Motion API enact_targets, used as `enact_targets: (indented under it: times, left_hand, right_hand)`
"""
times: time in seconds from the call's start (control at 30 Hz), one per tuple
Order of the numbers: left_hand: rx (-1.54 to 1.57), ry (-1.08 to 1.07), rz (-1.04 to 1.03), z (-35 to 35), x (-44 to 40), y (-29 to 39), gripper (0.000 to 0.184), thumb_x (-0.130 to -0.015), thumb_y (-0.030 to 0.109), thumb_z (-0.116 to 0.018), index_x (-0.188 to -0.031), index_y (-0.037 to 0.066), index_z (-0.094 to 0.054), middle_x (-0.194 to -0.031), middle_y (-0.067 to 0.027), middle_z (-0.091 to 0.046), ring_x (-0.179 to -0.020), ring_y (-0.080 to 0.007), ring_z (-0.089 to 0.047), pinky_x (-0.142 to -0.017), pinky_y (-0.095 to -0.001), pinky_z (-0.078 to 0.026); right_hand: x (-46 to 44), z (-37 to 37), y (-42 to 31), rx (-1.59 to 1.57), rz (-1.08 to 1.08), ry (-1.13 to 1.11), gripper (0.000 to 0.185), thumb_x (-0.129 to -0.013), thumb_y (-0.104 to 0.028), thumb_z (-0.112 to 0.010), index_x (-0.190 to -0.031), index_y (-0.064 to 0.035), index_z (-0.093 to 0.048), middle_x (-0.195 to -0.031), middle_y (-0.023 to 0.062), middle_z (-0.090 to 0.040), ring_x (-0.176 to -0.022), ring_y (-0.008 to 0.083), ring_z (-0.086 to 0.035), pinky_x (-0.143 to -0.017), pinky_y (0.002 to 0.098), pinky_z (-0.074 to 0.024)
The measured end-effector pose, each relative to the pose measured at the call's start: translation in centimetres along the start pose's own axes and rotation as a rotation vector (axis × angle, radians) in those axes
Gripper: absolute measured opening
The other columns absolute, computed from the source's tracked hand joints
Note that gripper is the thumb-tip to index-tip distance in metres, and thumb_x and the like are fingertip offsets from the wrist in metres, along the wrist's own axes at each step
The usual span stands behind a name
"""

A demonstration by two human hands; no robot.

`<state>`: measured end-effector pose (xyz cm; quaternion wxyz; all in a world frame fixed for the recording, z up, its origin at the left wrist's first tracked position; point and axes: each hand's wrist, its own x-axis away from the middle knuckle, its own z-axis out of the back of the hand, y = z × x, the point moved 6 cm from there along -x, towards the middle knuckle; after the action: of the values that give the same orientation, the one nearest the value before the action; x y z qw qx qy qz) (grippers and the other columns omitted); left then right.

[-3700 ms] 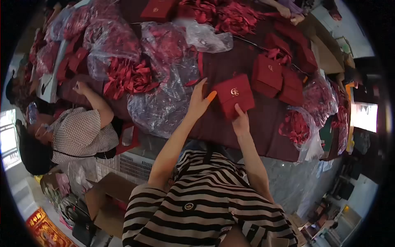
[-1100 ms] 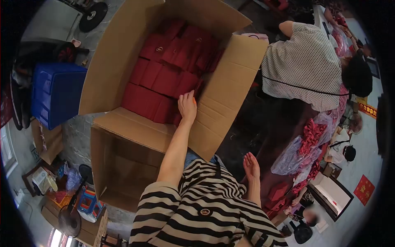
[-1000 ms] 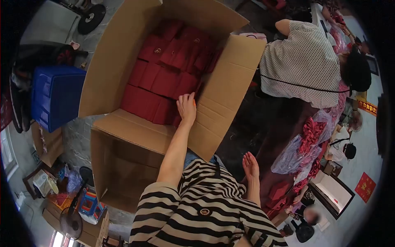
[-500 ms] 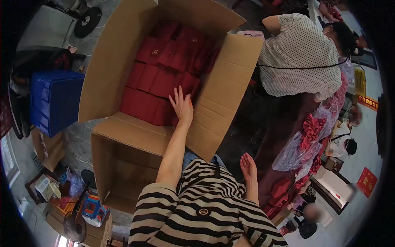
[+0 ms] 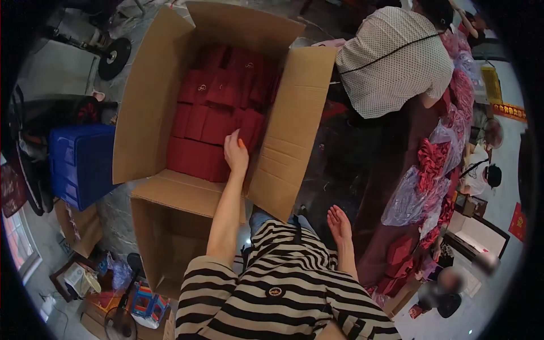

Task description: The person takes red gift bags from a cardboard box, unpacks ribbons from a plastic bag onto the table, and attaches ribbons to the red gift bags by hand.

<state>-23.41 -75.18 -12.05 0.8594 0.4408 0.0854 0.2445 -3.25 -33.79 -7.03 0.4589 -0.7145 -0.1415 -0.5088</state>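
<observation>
In the big cardboard box, rows of dark red packets lie tightly packed, a few with small gold marks. My left hand rests over the right side of the lower rows, its fingers bent down toward the packets. A patch of orange shows at one of its fingers; whether it grips a packet is hidden. Off to the right, outside the box, my right hand hangs with fingers stretched out and nothing in it. The box's right flap stands between my two hands.
Below the packed box is a second open carton. A blue bin stands to the left. At upper right, a person in a dotted shirt bends beside a long table with red cloth in clear plastic.
My left hand has gone from spread fingers to bent ones over the packets. My right hand stays stretched out. The whole view has shifted slightly, and the person in the dotted shirt leans differently.
</observation>
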Motion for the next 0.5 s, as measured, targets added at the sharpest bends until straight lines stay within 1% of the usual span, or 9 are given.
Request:
enact_targets:
  times: [0.07, 0.1, 0.13, 0.17, 0.2, 0.3, 0.33, 0.43, 0.5]
  left_hand:
    - [0.086, 0.091, -0.019, 3.3, -1.3, 0.5, 0.034, -0.088, -0.001, -0.05, -0.121, -0.001, -0.056, -0.109, -0.0208, -0.058, -0.105, -0.0394, -0.054, -0.091, -0.0416, -0.044]
    - [0.186, 0.084, 0.066, 4.7, -2.0, 0.1, 0.036, -0.089, -0.001, -0.049, -0.125, -0.002, -0.053, -0.118, -0.0224, -0.058, -0.111, -0.0349, -0.055, -0.097, -0.0382, -0.042]
    - [0.343, 0.041, 0.101, 6.5, -2.5, 1.1, 0.044, -0.089, -0.003, -0.047, -0.133, 0.002, -0.047, -0.129, -0.0184, -0.054, -0.12, -0.0296, -0.051, -0.102, -0.0353, -0.039]
    - [0.584, -0.065, 0.125, 8.6, -2.7, 4.3, 0.052, -0.09, -0.005, -0.045, -0.14, 0.005, -0.04, -0.138, -0.0143, -0.047, -0.126, -0.0247, -0.046, -0.104, -0.0333, -0.037]
    - [0.68, -0.178, 0.246, 10.5, -2.3, 6.8, 0.057, -0.09, -0.006, -0.045, -0.144, 0.01, -0.036, -0.144, -0.0115, -0.04, -0.129, -0.0229, -0.042, -0.106, -0.0329, -0.035]
    - [1.066, -0.426, 0.281, 11.5, -0.8, 8.9, 0.063, -0.09, -0.005, -0.045, -0.148, 0.017, -0.032, -0.145, -0.0067, -0.038, -0.127, -0.0203, -0.045, -0.108, -0.0335, -0.035]
    - [1.046, -0.471, 0.258, 11.4, 0.3, 10.0, 0.063, -0.09, -0.005, -0.045, -0.148, 0.017, -0.032, -0.145, -0.0067, -0.038, -0.127, -0.0203, -0.045, -0.108, -0.0335, -0.035]
    - [1.13, -0.64, 0.292, 9.1, 4.7, 12.9, 0.063, -0.09, -0.006, -0.043, -0.148, 0.016, -0.032, -0.144, -0.005, -0.04, -0.123, -0.0171, -0.048, -0.105, -0.0315, -0.039]
    - [1.288, -0.942, 0.224, 6.1, 7.8, 15.6, 0.062, -0.089, -0.007, -0.046, -0.147, 0.013, -0.034, -0.138, -0.0048, -0.047, -0.117, -0.0158, -0.052, -0.101, -0.0302, -0.042]
  right_hand:
    - [0.0, -0.2, 0.4, 0.017, 0.007, -0.013, 0.034, -0.093, -0.018, -0.059, -0.124, -0.005, -0.054, -0.118, 0.0073, -0.061, -0.108, 0.0187, -0.059, -0.094, 0.032, -0.0478]
    - [-0.1, -0.4, 0.6, 0.052, 0.013, -0.02, 0.033, -0.094, -0.018, -0.059, -0.124, -0.0049, -0.055, -0.118, 0.0073, -0.061, -0.108, 0.0184, -0.059, -0.094, 0.0317, -0.0477]
    - [-0.2, -0.8, 0.7, 0.027, 0.015, -0.035, 0.033, -0.094, -0.018, -0.059, -0.124, -0.0049, -0.055, -0.118, 0.0073, -0.061, -0.108, 0.0184, -0.059, -0.094, 0.0317, -0.0477]
    - [-0.2, -1.4, 0.7, 0.097, 0.04, -0.072, 0.033, -0.094, -0.018, -0.058, -0.124, -0.005, -0.055, -0.118, 0.0073, -0.061, -0.107, 0.0181, -0.059, -0.093, 0.0312, -0.0478]
    - [-0.2, -2.0, 0.7, 0.163, 0.069, -0.105, 0.032, -0.094, -0.018, -0.058, -0.124, -0.0052, -0.054, -0.118, 0.0073, -0.061, -0.107, 0.0178, -0.059, -0.092, 0.0307, -0.0478]
    - [0.7, -4.6, 0.1, 0.25, 0.168, -0.286, 0.031, -0.095, -0.019, -0.057, -0.123, -0.0059, -0.056, -0.118, 0.0059, -0.06, -0.107, 0.0152, -0.058, -0.091, 0.0281, -0.046]
    - [2.0, -5.8, -1.1, 0.387, 0.238, -0.331, 0.036, -0.096, -0.026, -0.058, -0.124, -0.0035, -0.055, -0.119, 0.0081, -0.059, -0.111, 0.0181, -0.057, -0.095, 0.0319, -0.045]
    - [6.9, -8.1, -5.6, 0.287, 0.392, -0.511, 0.039, -0.097, -0.029, -0.055, -0.127, -0.0043, -0.054, -0.121, 0.0081, -0.058, -0.113, 0.0183, -0.056, -0.095, 0.0329, -0.0449]
    - [10.5, -7.3, -8.2, 0.136, 0.511, -0.617, 0.041, -0.098, -0.031, -0.053, -0.13, -0.0046, -0.051, -0.123, 0.0089, -0.057, -0.115, 0.0185, -0.055, -0.096, 0.0336, -0.0447]
